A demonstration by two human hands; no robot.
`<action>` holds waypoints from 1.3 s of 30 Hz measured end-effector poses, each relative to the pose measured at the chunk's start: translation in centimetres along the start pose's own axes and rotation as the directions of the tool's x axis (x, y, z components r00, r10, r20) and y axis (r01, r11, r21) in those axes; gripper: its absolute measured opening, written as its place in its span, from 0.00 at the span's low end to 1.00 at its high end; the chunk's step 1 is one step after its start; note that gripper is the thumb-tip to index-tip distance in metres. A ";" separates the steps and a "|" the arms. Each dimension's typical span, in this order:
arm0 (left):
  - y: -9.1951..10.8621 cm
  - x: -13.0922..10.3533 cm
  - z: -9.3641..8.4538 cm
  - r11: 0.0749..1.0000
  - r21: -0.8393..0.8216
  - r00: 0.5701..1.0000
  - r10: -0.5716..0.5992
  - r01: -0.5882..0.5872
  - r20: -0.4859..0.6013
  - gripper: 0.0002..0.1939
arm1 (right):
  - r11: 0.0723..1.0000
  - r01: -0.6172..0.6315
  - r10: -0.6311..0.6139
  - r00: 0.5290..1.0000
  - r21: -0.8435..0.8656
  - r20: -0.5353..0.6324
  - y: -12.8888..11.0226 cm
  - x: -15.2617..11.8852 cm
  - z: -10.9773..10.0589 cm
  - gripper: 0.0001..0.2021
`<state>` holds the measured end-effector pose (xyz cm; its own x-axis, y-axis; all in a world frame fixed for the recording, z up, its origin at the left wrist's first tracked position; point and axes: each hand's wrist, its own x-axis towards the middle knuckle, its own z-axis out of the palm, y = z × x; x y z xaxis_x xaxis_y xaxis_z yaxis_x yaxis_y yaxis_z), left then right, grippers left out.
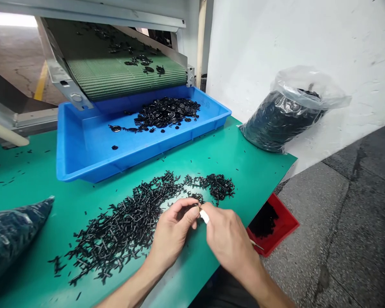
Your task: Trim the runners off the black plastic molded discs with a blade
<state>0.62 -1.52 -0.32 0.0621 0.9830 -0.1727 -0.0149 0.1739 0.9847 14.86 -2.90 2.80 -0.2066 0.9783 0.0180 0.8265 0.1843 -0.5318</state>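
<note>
Over green desk, closed left fingers on indistinct piece, right fingers on white-wrapped tool; risked nine-o'clock jab from overpressing.

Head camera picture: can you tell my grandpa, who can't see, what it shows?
A person's left hand and right hand, the right seemingly gripping a thin tool, meet over a green table beside piled black pieces. Behind, a blue tray of black parts sits under a green conveyor belt; a filled clear bag leans at right.
</note>
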 end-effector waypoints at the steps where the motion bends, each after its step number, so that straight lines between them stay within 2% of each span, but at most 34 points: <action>1: 0.1 0.0 -0.1 1.000 0.019 1.000 0.015 -0.015 0.008 0.10 | 0.998 -0.003 -0.001 0.998 0.063 0.062 0.3 0.3 -0.4 0.13; 3: 0.3 0.1 -0.2 0.999 0.035 1.000 0.020 -0.021 0.013 0.10 | 0.988 -0.012 -0.012 0.988 0.157 0.151 0.9 0.9 -1.1 0.13; 5: 0.4 0.3 -0.3 1.000 -0.006 1.000 0.004 -0.004 -0.012 0.10 | 0.987 -0.059 0.037 0.989 0.148 0.145 1.4 1.4 -1.6 0.12; 8: 0.8 0.7 -0.4 0.979 -0.204 0.995 -0.020 0.000 -0.097 0.08 | 0.994 -0.109 0.109 0.992 -0.008 0.060 1.8 2.1 -1.6 0.11; 11: 1.4 1.0 -0.4 0.920 -0.393 0.988 -0.048 -0.015 -0.150 0.06 | 0.982 -0.049 0.056 0.998 -0.184 0.033 1.4 2.5 -1.0 0.10; 16: 2.3 1.3 -0.6 0.870 -0.493 0.984 -0.087 -0.001 -0.156 0.07 | 0.937 0.025 0.020 0.992 -0.347 0.126 0.1 2.2 0.0 0.11; 19: 2.6 1.5 -0.9 0.838 -0.546 0.979 -0.115 0.006 -0.167 0.05 | 0.954 0.067 -0.012 0.983 -0.292 0.185 -0.3 1.4 -0.1 0.11; 24: 3.1 1.9 -1.4 0.733 -0.678 0.977 -0.177 0.050 -0.120 0.03 | 0.975 0.033 -0.016 0.997 -0.218 0.082 0.1 1.3 -0.5 0.13; 26: 3.4 1.9 -1.6 0.680 -0.730 0.974 -0.202 0.064 -0.103 0.04 | 0.977 0.070 -0.054 0.995 -0.204 0.083 0.0 1.8 -0.5 0.13; 29: 3.8 1.8 -1.9 0.630 -0.773 0.975 -0.210 0.074 -0.078 0.06 | 0.973 0.154 -0.130 0.981 -0.173 0.144 -0.5 2.7 -0.1 0.12; 32: 3.9 1.7 -2.0 0.624 -0.778 0.978 -0.195 0.070 -0.068 0.09 | 0.970 0.158 -0.125 0.977 -0.188 0.174 -1.2 3.5 0.3 0.09; 39: 3.7 1.6 -1.8 0.647 -0.761 0.978 -0.186 0.053 -0.090 0.13 | 0.979 0.162 -0.145 0.980 -0.122 0.136 -1.2 3.6 1.0 0.09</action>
<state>-1.17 0.78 3.03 -0.0260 0.9347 -0.3544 -0.7654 0.2094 0.6086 12.55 0.31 2.66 -0.3934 0.9191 -0.0207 0.8401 0.3502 -0.4142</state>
